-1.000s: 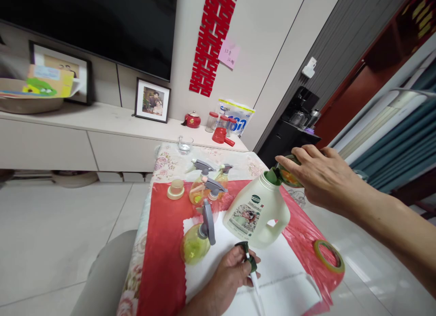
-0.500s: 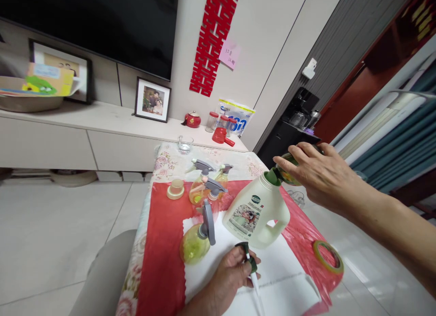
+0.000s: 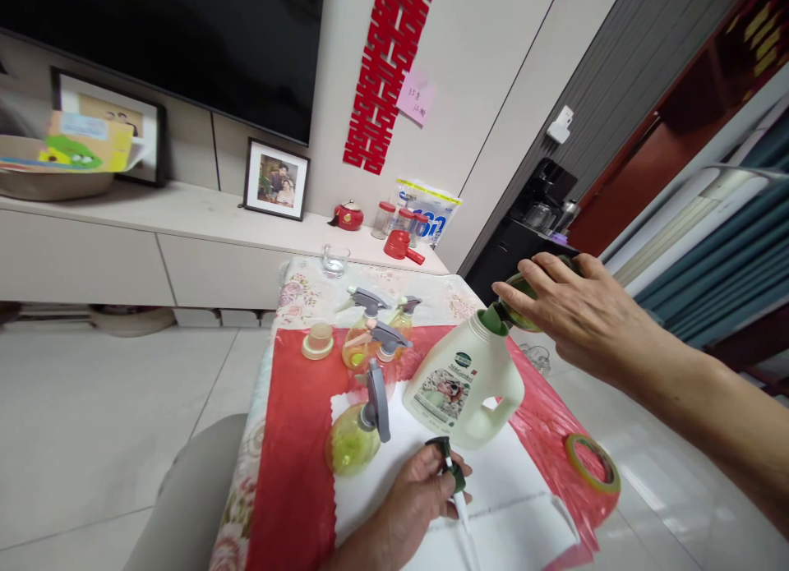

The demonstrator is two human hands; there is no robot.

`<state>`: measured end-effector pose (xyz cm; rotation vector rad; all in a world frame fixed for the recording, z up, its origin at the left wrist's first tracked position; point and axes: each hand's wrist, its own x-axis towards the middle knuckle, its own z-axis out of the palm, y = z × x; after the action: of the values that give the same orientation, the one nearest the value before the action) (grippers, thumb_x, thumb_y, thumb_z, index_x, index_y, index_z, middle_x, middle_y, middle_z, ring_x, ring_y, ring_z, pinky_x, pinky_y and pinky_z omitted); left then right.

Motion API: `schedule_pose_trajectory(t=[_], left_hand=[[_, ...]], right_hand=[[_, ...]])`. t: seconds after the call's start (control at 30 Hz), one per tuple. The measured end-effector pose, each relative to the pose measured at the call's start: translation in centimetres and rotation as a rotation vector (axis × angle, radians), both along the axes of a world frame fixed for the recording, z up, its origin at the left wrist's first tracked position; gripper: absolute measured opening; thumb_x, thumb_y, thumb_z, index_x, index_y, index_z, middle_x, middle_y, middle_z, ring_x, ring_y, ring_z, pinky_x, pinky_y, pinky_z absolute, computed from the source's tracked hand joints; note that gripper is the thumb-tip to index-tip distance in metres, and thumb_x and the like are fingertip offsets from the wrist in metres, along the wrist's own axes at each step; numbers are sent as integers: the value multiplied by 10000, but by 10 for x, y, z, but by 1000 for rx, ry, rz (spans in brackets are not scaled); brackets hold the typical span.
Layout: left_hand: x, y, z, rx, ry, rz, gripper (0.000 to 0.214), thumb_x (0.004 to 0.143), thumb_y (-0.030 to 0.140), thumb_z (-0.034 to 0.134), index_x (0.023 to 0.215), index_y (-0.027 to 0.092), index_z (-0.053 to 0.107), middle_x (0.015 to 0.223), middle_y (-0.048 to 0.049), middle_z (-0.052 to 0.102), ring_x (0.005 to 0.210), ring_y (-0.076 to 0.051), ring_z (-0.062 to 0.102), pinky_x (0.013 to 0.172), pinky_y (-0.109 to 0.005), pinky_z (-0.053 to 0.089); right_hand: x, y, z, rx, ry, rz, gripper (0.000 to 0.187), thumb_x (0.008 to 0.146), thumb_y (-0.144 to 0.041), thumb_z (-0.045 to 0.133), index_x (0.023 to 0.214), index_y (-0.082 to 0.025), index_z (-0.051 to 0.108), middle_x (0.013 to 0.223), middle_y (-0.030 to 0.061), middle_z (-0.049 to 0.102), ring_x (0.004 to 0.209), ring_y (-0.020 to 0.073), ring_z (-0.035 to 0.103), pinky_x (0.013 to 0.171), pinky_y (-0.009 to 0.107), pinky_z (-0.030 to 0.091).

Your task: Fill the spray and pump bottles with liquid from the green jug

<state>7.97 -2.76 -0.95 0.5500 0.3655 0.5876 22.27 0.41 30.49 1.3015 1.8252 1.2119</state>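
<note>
Head camera looks down on the floral-clothed worktop (image 3: pixel 305 293), where my right grip (image 3: pixel 573 312) is closed over the green cap (image 3: pixel 516 306) on top of the cream plastic jug with a handle (image 3: pixel 468 382). The jug stands at the far edge of a white paper sheet (image 3: pixel 518 513), which lies on a red cloth (image 3: pixel 296 439). My left grip (image 3: pixel 419 493) is clenched round a dark green spray head with a white dip tube (image 3: pixel 454 476), just in front of the jug. Close on the jug's left stands a round yellow-green spray bottle with a grey trigger (image 3: pixel 354 435). Behind that are a cluster of small amber spray bottles with grey triggers (image 3: pixel 361 345) and a low cream round lid (image 3: pixel 319 341). A green tape roll (image 3: pixel 592 462) lies at the cloth's right edge, below my forearm. A clear glass cup (image 3: pixel 334 261) sits at the far end.
</note>
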Motion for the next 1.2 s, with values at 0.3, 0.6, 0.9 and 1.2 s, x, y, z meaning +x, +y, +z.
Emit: schedule_pose_trajectory(t=[0.3,0.6,0.9,1.2], left_hand=[[0,2,0,-14,-8,8,609,556,529,938,942,165,639,1004,-80,690,763,-185,683,683,-303,469],[-2,1,1,-11,-41,3,514,632,459,918,951,170,637,1029,-59,676,806,-183,687,719,-307,491],[-11,6,10,-141,-152,74,463,667,344,931,990,182,642,1033,-65,701,900,-222,704,840,-365,515],[-13,14,5,-194,-197,218,404,759,282,869,1094,199,660,1138,-59,696,1014,-219,681,1037,-456,458]], right_hand=[[4,-1,-7,10,20,-24,652,780,-35,527,1386,-275,515,1204,91,487,1116,239,421,784,332,268],[48,-17,-15,-21,447,-81,822,770,-236,648,1526,-304,332,1305,52,482,1114,232,465,795,300,393],[66,-106,-63,-63,1081,-146,745,909,-568,587,1556,-320,312,1421,33,435,1222,211,522,956,319,516],[73,-192,-183,-199,1107,-331,784,876,-436,571,1572,-343,224,1488,34,339,1345,243,419,1023,412,518]])
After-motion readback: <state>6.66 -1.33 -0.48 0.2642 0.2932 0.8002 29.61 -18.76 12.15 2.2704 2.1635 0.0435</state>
